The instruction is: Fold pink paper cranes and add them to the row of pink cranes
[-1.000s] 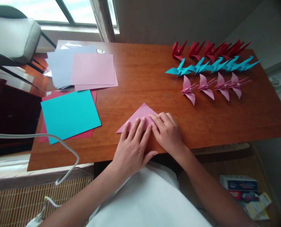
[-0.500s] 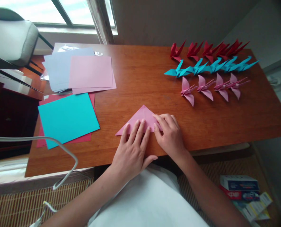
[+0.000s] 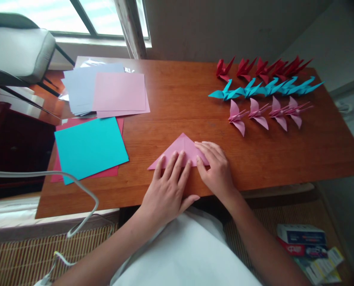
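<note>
A left hand (image 3: pixel 165 194) rests flat, fingers spread, on a pink triangle (image 3: pixel 188 148) at the front of a wooden table (image 3: pixel 183 99); a right hand (image 3: pixel 217 171) touches the triangle's 3 o'clock side, whether pinching cannot be told. Beyond: a window (image 3: pixel 57 18) at 11 o'clock, a chair (image 3: pixel 18 51) at 10, boxes (image 3: pixel 305 236) at 4, their lettering too blurred to read.

I'm watching a person who is wearing a white garment (image 3: pixel 189 250), loose and pale. The left forearm (image 3: pixel 108 246) and right forearm (image 3: pixel 263 238) are showing bare. Dark cloth (image 3: pixel 213 204), possibly trousers, is peeking out in shadow beyond the white.
</note>
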### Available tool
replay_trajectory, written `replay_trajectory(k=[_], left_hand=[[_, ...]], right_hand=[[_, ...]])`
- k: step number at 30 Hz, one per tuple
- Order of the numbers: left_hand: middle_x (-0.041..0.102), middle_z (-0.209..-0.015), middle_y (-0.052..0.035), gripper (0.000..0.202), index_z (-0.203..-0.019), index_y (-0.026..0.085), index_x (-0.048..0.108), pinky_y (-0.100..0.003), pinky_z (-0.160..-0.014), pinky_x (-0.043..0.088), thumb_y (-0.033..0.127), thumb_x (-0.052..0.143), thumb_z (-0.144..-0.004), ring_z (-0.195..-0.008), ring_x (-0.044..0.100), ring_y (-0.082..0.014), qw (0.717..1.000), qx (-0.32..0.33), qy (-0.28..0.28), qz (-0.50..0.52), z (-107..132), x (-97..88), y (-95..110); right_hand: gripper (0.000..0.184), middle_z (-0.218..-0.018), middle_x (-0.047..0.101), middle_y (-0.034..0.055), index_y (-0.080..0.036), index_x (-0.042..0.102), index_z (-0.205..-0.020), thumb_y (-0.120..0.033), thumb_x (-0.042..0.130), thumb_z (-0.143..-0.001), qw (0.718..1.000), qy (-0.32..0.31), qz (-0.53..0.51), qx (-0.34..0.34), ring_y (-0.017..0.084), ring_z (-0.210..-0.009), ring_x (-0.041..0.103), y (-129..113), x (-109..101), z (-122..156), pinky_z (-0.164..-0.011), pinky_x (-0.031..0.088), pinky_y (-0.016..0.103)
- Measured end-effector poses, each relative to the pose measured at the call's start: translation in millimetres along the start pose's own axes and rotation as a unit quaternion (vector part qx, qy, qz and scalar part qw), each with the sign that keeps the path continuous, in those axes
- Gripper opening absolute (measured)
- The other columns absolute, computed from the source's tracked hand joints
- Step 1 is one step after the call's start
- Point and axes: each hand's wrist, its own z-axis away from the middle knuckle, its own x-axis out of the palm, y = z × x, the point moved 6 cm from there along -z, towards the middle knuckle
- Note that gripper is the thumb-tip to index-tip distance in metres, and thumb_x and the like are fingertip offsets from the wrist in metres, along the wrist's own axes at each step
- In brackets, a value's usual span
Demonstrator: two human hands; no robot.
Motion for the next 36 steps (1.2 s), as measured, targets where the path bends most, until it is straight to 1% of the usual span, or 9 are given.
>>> replay_trajectory(k=[5, 9, 17, 21, 28, 30, 32, 34, 36], left_hand=[[0.022, -0.168, -0.0222, 0.086, -0.159, 0.007, 0.035, -0.058, -0.126, 0.011, 0.069, 0.036, -0.098, -0.157, 0.02, -0.0382, 1.0, -0.004, 0.006, 0.004, 1, 0.2, 0], [0.023, -0.168, -0.0218, 0.086, -0.158, 0.007, 0.036, -0.058, -0.126, 0.012, 0.068, 0.037, -0.098, -0.157, 0.021, -0.0383, 1.0, -0.003, 0.01, 0.002, 1, 0.5, 0], [0.024, -0.167, -0.023, 0.084, -0.156, 0.005, 0.039, -0.06, -0.126, 0.014, 0.066, 0.038, -0.098, -0.156, 0.023, -0.0397, 1.0, -0.006, 0.011, 0.006, 2, 1.3, 0], [0.026, -0.167, -0.0228, 0.083, -0.155, 0.006, 0.04, -0.061, -0.125, 0.015, 0.067, 0.04, -0.098, -0.156, 0.023, -0.0399, 1.0, -0.002, 0.02, 0.016, 3, 0.8, -1], [0.033, -0.165, -0.0214, 0.075, -0.152, 0.005, 0.044, -0.06, -0.125, 0.019, 0.059, 0.045, -0.099, -0.155, 0.027, -0.0385, 0.999, -0.007, 0.04, 0.021, 3, -0.8, -1], [0.035, -0.164, -0.021, 0.072, -0.151, 0.006, 0.046, -0.061, -0.125, 0.021, 0.055, 0.048, -0.099, -0.154, 0.029, -0.039, 0.998, -0.01, 0.054, 0.026, 3, -1.8, -2], [0.04, -0.162, -0.0201, 0.062, -0.147, 0.008, 0.051, -0.061, -0.124, 0.024, 0.047, 0.052, -0.099, -0.153, 0.032, -0.0387, 0.996, -0.012, 0.078, 0.037, 4, -4.1, -3], [0.048, -0.157, -0.0184, 0.047, -0.139, 0.011, 0.057, -0.059, -0.123, 0.029, 0.035, 0.056, -0.098, -0.15, 0.037, -0.0366, 0.991, -0.009, 0.121, 0.061, 6, -8.9, -5], [0.055, -0.151, -0.0166, 0.038, -0.132, 0.015, 0.06, -0.056, -0.121, 0.033, 0.023, 0.058, -0.095, -0.147, 0.043, -0.0333, 0.98, -0.006, 0.171, 0.097, 11, -15.4, -7]], right_hand=[[0.035, -0.124, 0.074, 0.0083, -0.021, 0.065, -0.125, -0.011, 0.052, -0.095, 0.999, 0.014, -0.044, 0.006, 0.025, -0.12, 0.064, -1, -6, -2, -0.109, 0.052, 0.047], [0.033, -0.122, 0.074, 0.0089, -0.021, 0.066, -0.121, -0.009, 0.051, -0.094, 0.998, 0.02, -0.061, 0.008, 0.024, -0.118, 0.065, -2, -8, -4, -0.108, 0.053, 0.047], [0.032, -0.115, 0.073, 0.009, -0.022, 0.066, -0.118, -0.007, 0.056, -0.091, 0.996, 0.034, -0.083, -0.021, 0.025, -0.117, 0.063, -6, -15, -3, -0.108, 0.052, 0.048], [0.033, -0.113, 0.068, 0.0099, -0.023, 0.064, -0.122, -0.011, 0.057, -0.093, 0.995, 0.036, -0.088, -0.008, 0.024, -0.111, 0.065, -6, -14, -2, -0.1, 0.056, 0.044], [0.046, -0.125, 0.065, 0.0103, -0.025, 0.057, -0.134, -0.008, 0.057, -0.09, 0.993, 0.038, -0.109, 0.023, 0.02, -0.096, 0.068, -1, -10, 1, -0.092, 0.06, 0.039], [0.046, -0.121, 0.069, 0.0096, -0.024, 0.057, -0.134, -0.009, 0.059, -0.09, 0.994, 0.029, -0.099, 0.022, 0.021, -0.098, 0.068, 0, -7, 1, -0.092, 0.059, 0.039], [0.043, -0.111, 0.072, 0.0079, -0.024, 0.059, -0.131, -0.009, 0.059, -0.091, 0.996, 0.023, -0.087, 0.019, 0.022, -0.098, 0.069, 0, -6, 1, -0.092, 0.059, 0.039], [0.036, -0.103, 0.072, 0.0064, -0.024, 0.062, -0.125, -0.01, 0.058, -0.092, 0.996, 0.028, -0.081, 0.023, 0.022, -0.095, 0.069, 1, -7, 0, -0.091, 0.059, 0.038], [0.028, -0.1, 0.072, 0.0063, -0.024, 0.065, -0.118, -0.012, 0.057, -0.093, 0.995, 0.055, -0.076, 0.042, 0.022, -0.094, 0.069, 3, -13, 0, -0.088, 0.059, 0.037]])
